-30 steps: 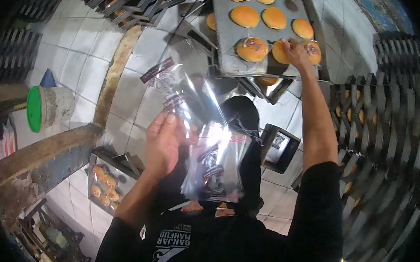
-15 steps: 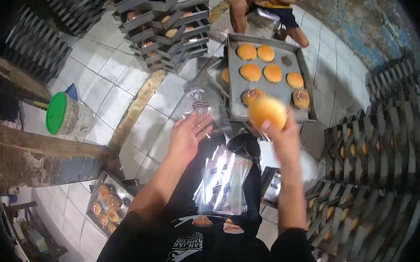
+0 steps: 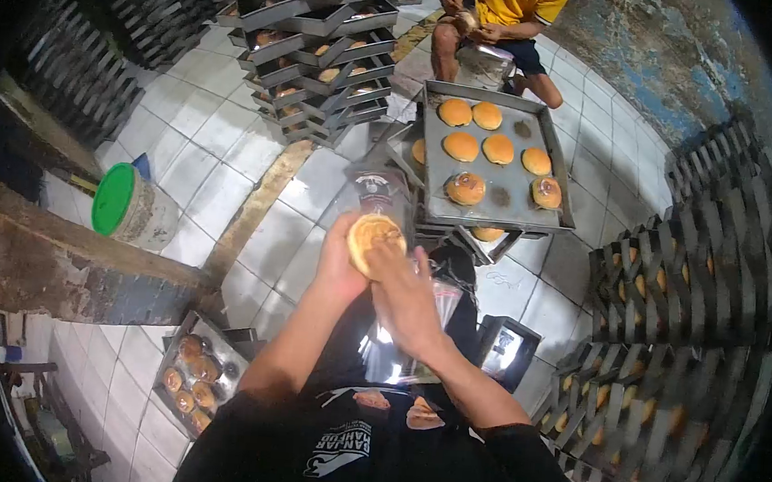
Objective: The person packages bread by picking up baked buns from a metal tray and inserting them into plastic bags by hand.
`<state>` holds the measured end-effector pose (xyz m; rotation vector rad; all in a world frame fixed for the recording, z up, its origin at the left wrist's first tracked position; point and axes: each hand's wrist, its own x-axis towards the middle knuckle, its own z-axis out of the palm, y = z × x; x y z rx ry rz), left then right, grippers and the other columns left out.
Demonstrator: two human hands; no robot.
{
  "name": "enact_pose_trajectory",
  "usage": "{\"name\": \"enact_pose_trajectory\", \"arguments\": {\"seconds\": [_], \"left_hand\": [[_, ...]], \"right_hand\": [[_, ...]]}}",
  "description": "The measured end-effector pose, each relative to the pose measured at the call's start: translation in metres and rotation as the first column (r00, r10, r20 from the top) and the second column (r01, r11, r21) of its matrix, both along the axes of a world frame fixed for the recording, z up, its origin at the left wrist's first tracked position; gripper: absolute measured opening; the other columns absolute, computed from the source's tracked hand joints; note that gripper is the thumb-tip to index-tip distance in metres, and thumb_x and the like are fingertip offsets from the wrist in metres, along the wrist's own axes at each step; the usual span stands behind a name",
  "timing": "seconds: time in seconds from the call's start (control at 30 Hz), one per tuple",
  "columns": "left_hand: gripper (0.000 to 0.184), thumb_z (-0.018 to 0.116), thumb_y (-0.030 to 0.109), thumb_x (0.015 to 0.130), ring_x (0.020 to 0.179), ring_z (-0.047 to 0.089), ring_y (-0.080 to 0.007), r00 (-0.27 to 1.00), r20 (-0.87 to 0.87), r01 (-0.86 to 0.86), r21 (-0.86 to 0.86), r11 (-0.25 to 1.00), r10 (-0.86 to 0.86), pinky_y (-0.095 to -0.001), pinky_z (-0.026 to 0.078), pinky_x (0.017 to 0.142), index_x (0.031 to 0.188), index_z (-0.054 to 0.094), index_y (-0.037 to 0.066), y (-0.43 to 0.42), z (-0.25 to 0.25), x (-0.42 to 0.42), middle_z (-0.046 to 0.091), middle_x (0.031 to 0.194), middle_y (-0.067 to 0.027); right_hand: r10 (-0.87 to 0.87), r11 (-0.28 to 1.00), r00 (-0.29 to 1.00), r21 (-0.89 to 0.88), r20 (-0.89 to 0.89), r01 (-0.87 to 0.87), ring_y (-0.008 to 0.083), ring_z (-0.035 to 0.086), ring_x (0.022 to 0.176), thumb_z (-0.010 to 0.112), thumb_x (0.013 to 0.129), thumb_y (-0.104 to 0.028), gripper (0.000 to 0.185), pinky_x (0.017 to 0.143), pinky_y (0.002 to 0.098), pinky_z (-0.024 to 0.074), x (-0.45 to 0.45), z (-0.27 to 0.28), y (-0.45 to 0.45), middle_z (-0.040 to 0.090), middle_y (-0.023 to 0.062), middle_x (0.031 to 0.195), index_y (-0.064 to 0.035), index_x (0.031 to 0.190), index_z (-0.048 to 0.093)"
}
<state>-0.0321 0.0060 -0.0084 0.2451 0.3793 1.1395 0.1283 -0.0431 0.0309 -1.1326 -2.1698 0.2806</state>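
My left hand (image 3: 340, 260) is closed round the edge of a round bun (image 3: 367, 232), its pale underside turned up toward me. Across that underside lie the stretched fingers of my right hand (image 3: 407, 303), slightly blurred, with the thumb apart. Just beyond the bun is a clear printed plastic bag (image 3: 374, 183); whether my left hand touches it is hidden. More clear bags (image 3: 381, 359) rest in a stack on my lap, partly covered by my right arm. A metal tray (image 3: 519, 189) in front holds several golden buns (image 3: 461, 146), two with shiny wrapping on top.
Stacked trays of buns (image 3: 322, 66) rise ahead left, with more stacks (image 3: 643, 402) along the right. A green-lidded bucket (image 3: 150, 216) stands left, beside a wooden beam (image 3: 89, 261). A tray of buns (image 3: 185, 325) lies lower left. Another person (image 3: 518, 22) sits beyond the front tray.
The bun has come from over the tray to my left hand, underside now up. My right hand moved left and inward onto it. My left hand, open before, now grips the bun.
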Motion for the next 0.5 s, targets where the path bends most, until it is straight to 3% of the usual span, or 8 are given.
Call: {"name": "enact_pose_trajectory", "arguments": {"seconds": [0.03,0.1,0.13,0.17,0.23,0.33,0.4,0.5], "left_hand": [[0.041,0.046,0.037,0.108,0.121,0.061,-0.0233,0.992,-0.089,-0.091,-0.033,0.995,0.088,-0.0407,0.047,0.107,0.133,0.059,0.007,-0.006,0.004,0.003,0.065,0.131,-0.0078],[0.044,0.043,0.036,0.109,0.131,0.054,-0.0224,0.934,-0.261,-0.268,-0.066,0.961,0.242,-0.0389,0.041,0.113,0.14,0.054,0.005,-0.025,0.014,0.031,0.06,0.139,-0.0087],[0.05,0.041,0.039,0.11,0.136,0.05,-0.0204,0.884,-0.427,-0.216,-0.013,0.976,0.19,-0.0383,0.04,0.114,0.149,0.046,0.007,-0.041,0.023,0.042,0.055,0.146,-0.0079],[0.053,0.044,0.038,0.109,0.14,0.046,-0.0196,0.877,-0.441,-0.221,-0.02,0.975,0.189,-0.0384,0.039,0.115,0.154,0.041,0.009,-0.048,0.019,0.05,0.05,0.151,-0.0063],[0.048,0.047,0.034,0.109,0.137,0.049,-0.0224,0.92,-0.246,-0.281,0.125,0.952,0.304,-0.0395,0.04,0.115,0.15,0.045,0.01,-0.034,0.034,0.039,0.054,0.146,-0.0063],[0.049,0.053,0.033,0.106,0.131,0.053,-0.0221,0.981,0.046,-0.189,0.01,0.982,0.188,-0.0395,0.042,0.111,0.148,0.043,0.01,-0.004,0.035,0.034,0.054,0.143,-0.0079],[0.049,0.052,0.038,0.105,0.127,0.056,-0.0235,0.924,-0.111,-0.368,0.009,0.93,0.367,-0.0404,0.045,0.108,0.144,0.045,0.009,0.0,0.022,0.062,0.056,0.139,-0.0086],[0.057,0.044,0.051,0.106,0.123,0.059,-0.0279,0.896,-0.164,-0.423,-0.036,0.905,0.412,-0.0459,0.051,0.104,0.141,0.048,0.007,0.004,0.02,0.053,0.057,0.137,-0.0109]], "right_hand": [[0.062,0.998,0.989,-0.024,0.135,-0.06,0.0342,0.051,0.137,0.073,0.077,-0.007,0.058,0.119,0.0549,0.0292,-0.006,-0.006,-0.003,0.06,0.0179,0.139,-0.0043,0.133,0.059],[0.042,0.999,0.989,0.004,0.139,-0.043,0.0352,0.047,0.141,0.071,0.079,-0.007,0.059,0.12,0.0597,0.0248,-0.003,-0.009,0.012,0.054,0.0196,0.144,-0.0028,0.136,0.056],[0.032,0.999,0.988,0.008,0.152,-0.034,0.0357,0.044,0.143,0.07,0.08,-0.007,0.06,0.121,0.062,0.0226,0.002,-0.008,0.018,0.051,0.0205,0.147,-0.002,0.137,0.055],[0.044,0.999,0.988,-0.007,0.147,-0.043,0.0364,0.044,0.143,0.068,0.081,-0.007,0.059,0.121,0.0623,0.0224,0.005,0.003,0.024,0.051,0.0203,0.147,-0.0017,0.138,0.054],[0.05,0.998,0.989,-0.049,0.139,-0.044,0.0376,0.043,0.143,0.064,0.084,-0.008,0.058,0.12,0.0627,0.0219,0.008,0.033,0.026,0.052,0.02,0.147,-0.0011,0.14,0.052],[-0.001,0.998,0.98,0.063,0.198,-0.012,0.0357,0.05,0.135,0.064,0.084,-0.009,0.055,0.118,0.0615,0.0258,0.006,0.014,0.046,0.055,0.0192,0.141,-0.0032,0.137,0.055],[-0.029,0.994,0.965,0.109,0.262,0.0,0.0338,0.054,0.134,0.062,0.087,-0.002,0.045,0.117,0.0545,0.0334,0.004,0.023,0.051,0.061,0.0165,0.136,-0.0024,0.131,0.058],[0.207,0.96,0.978,-0.197,0.009,-0.201,0.0348,0.061,0.121,0.066,0.088,-0.003,0.032,0.103,0.0475,0.0464,0.021,0.05,0.038,0.065,0.0172,0.126,-0.0022,0.12,0.064]]}}
